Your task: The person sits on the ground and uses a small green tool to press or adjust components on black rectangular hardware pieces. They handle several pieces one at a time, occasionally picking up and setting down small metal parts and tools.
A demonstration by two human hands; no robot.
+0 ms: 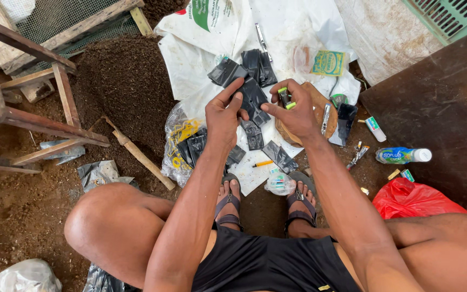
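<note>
Head view, one landmark: the white plastic sheet point(201, 81) spread on the earth floor.

- Left hand point(224, 112): above the sheet's middle; thumb and forefinger pinched together on the upper edge of a black plastic seedling bag point(255, 100).
- Right hand point(294, 111): over the sheet's right edge, fingers closed around a small black tool with green tips point(285, 97), forefinger extended toward the bag.
- Black plastic seedling bag: held in the air between the two hands, above the sheet. Judged very light, thin, limp and somewhat slick; likely to fold or flutter unless gripped at an edge or corner, as here. Tears easily if pulled hard.
- Loose black bags point(247, 67): scattered flat across the sheet, above and below the hands.
- Round wooden block point(320, 105): at the sheet's right edge, under the right hand.
- Clear bag of yellow rubber bands point(182, 132): at the sheet's lower left corner.
- Soil heap point(125, 81): left of the sheet.
- Drink bottle point(404, 155) and red plastic bag point(412, 200): right of the sheet, well apart from it.
</note>
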